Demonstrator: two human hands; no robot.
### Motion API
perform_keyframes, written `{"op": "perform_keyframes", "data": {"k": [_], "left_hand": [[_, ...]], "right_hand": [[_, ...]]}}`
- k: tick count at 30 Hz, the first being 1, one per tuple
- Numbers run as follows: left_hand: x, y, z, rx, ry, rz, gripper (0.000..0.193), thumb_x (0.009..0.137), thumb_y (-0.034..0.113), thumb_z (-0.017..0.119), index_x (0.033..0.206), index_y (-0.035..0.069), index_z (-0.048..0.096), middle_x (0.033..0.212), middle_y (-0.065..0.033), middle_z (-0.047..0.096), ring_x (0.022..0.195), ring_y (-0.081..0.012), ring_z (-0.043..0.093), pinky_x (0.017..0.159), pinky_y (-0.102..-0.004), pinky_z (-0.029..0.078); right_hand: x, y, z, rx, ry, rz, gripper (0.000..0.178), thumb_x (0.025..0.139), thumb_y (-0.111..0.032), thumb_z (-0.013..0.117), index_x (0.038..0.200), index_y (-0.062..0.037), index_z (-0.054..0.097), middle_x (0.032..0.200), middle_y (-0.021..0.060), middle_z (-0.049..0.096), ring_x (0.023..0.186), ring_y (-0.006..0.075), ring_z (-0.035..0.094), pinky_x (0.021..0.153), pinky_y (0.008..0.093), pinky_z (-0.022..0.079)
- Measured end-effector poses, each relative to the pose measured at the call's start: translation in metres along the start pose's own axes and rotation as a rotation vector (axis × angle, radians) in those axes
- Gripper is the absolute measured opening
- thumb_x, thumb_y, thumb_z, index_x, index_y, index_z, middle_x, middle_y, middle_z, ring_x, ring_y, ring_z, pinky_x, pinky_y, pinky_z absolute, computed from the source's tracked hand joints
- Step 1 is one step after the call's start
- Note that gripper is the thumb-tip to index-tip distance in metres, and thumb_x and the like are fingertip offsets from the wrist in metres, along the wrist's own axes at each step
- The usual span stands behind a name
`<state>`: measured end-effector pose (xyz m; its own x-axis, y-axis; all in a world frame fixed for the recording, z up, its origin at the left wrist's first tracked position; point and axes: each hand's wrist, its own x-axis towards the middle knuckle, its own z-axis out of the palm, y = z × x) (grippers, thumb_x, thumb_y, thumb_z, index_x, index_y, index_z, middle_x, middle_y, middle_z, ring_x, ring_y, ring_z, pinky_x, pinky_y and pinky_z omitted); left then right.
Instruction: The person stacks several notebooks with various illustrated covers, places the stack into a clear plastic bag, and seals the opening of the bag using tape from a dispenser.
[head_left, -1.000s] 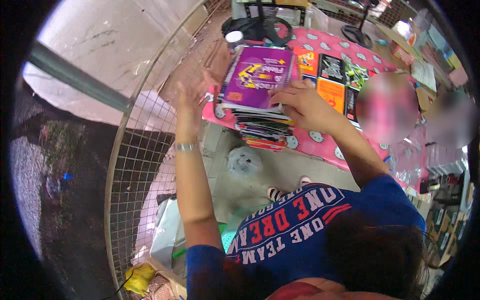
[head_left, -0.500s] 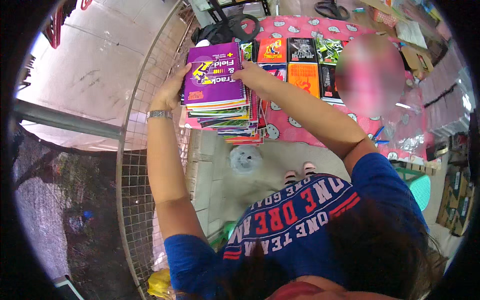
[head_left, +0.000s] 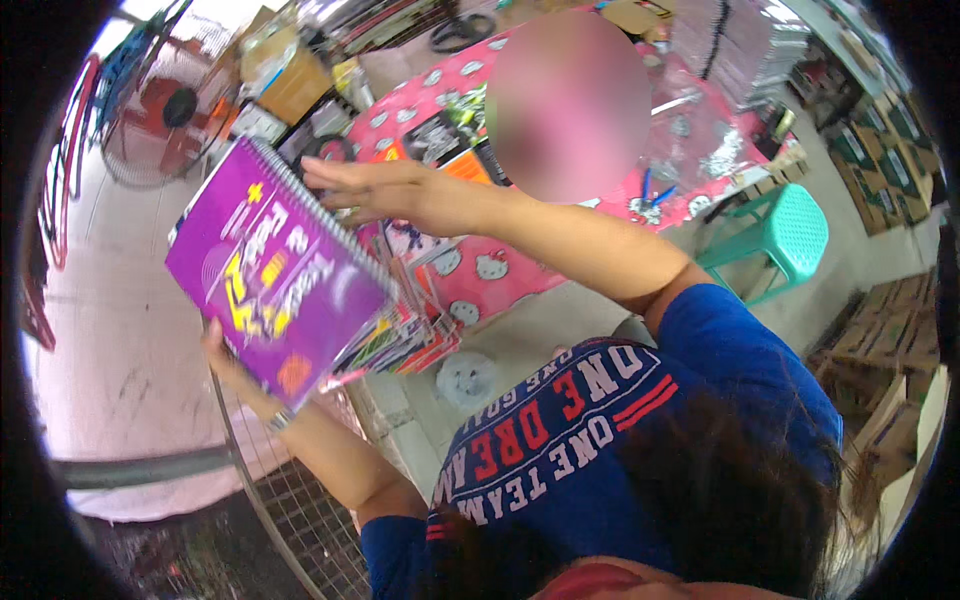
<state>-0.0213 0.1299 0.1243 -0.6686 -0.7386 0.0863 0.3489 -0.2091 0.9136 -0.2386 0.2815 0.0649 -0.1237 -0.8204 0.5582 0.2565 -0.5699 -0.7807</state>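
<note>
A purple spiral-bound notebook (head_left: 275, 265) with yellow and white print is tilted at the left, its wire binding facing upper right. My left hand (head_left: 226, 362) grips its lower left edge; most of the fingers are hidden beneath it. Whether more notebooks lie under it in that hand, I cannot tell. My right hand (head_left: 385, 192) is beside the wire binding, with fingers stretched out and nothing held. Whether its fingertips touch the binding is unclear. Just right of the purple notebook, partly covered by it, is a stack of colourful notebooks (head_left: 425, 335).
A pink patterned tablecloth (head_left: 520, 272) covers the table, with black and orange notebooks (head_left: 432, 140) on it and a blue-handled tool (head_left: 652, 190) at its right. A green stool (head_left: 795, 235) stands to the right. A fan (head_left: 178, 108) is far left, above wire mesh (head_left: 315, 515).
The purple notebook has come off the stack toward the left and turned, carried by my left hand. My right hand has loosened from its edge and straightened its fingers. The view has swung too.
</note>
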Motion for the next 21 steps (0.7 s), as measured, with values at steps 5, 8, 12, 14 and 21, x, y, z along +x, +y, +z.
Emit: {"op": "perform_keyframes", "data": {"k": [5, 8, 12, 14, 21], "left_hand": [[-0.005, -0.088, 0.04, -0.286, -0.219, -0.22, 0.069, 0.084, 0.045, 0.048, 0.137, 0.002, 0.037, 0.126, -0.0167, 0.053, 0.113, -0.0294, 0.054, 0.098, -0.0439, 0.042], [-0.004, -0.192, 0.093, -0.494, -0.283, -0.497, 0.069, 0.086, 0.048, 0.046, 0.138, 0.002, 0.036, 0.128, -0.0157, 0.052, 0.116, -0.0284, 0.051, 0.101, -0.0434, 0.038], [-0.013, -0.309, 0.186, -0.733, -0.342, -0.843, 0.069, 0.089, 0.051, 0.044, 0.139, 0.003, 0.035, 0.131, -0.0143, 0.05, 0.12, -0.0272, 0.048, 0.105, -0.0426, 0.034], [-0.024, -0.354, 0.24, -0.748, -0.361, -0.903, 0.069, 0.091, 0.053, 0.042, 0.139, 0.004, 0.034, 0.133, -0.0137, 0.05, 0.122, -0.0266, 0.046, 0.107, -0.0422, 0.032], [-0.019, -0.484, 0.383, 0.18, -0.609, -0.372, 0.047, 0.077, 0.002, 0.069, 0.121, 0.001, 0.053, 0.116, -0.0067, 0.059, 0.11, -0.0172, 0.054, 0.097, -0.033, 0.04]], "right_hand": [[-0.107, -0.09, -0.025, -1.519, 0.129, -0.574, 0.074, 0.076, -0.001, 0.058, 0.143, -0.0182, 0.032, 0.143, 0.0128, 0.039, 0.132, 0.0336, 0.036, 0.11, 0.0484, 0.028], [-0.184, -0.133, -0.05, -1.71, -0.116, -0.399, 0.079, 0.068, -0.008, 0.065, 0.14, -0.0153, 0.035, 0.139, 0.013, 0.043, 0.13, 0.031, 0.038, 0.109, 0.0495, 0.028], [-0.3, -0.13, -0.113, -1.175, 0.206, 0.236, 0.078, 0.059, -0.019, 0.076, 0.128, -0.0047, 0.043, 0.119, 0.016, 0.056, 0.107, 0.0337, 0.056, 0.093, 0.043, 0.044], [-0.349, -0.13, -0.151, -1.047, 0.48, 0.436, 0.078, 0.06, -0.02, 0.078, 0.127, -0.0013, 0.042, 0.107, 0.0187, 0.059, 0.096, 0.0332, 0.06, 0.084, 0.0391, 0.048], [-0.442, -0.139, -0.325, -0.864, 0.852, 0.497, 0.09, 0.063, -0.024, 0.081, 0.134, 0.0031, 0.032, 0.116, 0.0184, 0.057, 0.107, 0.0254, 0.056, 0.093, 0.0353, 0.043]]}}
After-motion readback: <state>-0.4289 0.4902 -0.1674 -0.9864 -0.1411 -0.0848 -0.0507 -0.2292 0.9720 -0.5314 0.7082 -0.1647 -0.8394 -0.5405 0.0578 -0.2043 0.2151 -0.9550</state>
